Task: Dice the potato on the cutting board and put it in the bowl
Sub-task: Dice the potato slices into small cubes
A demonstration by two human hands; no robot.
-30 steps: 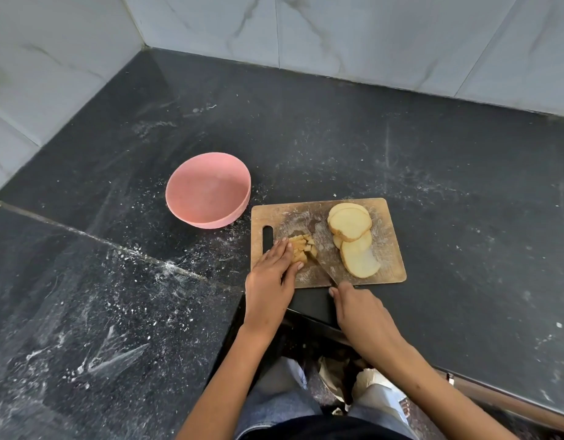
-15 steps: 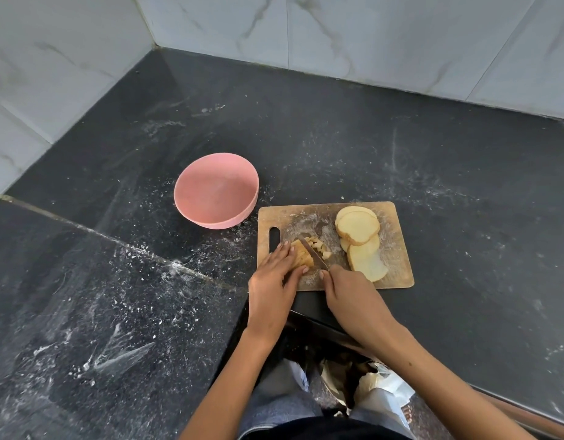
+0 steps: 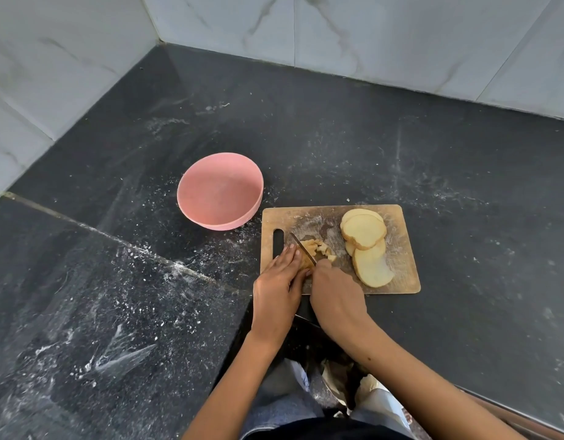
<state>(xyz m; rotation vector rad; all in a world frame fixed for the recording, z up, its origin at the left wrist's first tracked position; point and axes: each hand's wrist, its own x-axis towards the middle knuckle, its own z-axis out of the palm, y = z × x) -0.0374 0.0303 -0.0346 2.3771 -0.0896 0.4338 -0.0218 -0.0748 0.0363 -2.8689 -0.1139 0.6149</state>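
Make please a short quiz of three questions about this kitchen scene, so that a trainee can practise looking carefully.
1. True or false: the pink bowl already holds diced potato.
2. Which hand holds the knife? A) left hand B) right hand
3. Fill in: the uncut potato slices lie on the ______ side of the cutting board, seen from the person.

Key
1. False: it is empty.
2. B; the left hand steadies the piece being cut, beside the small diced pieces.
3. Right.
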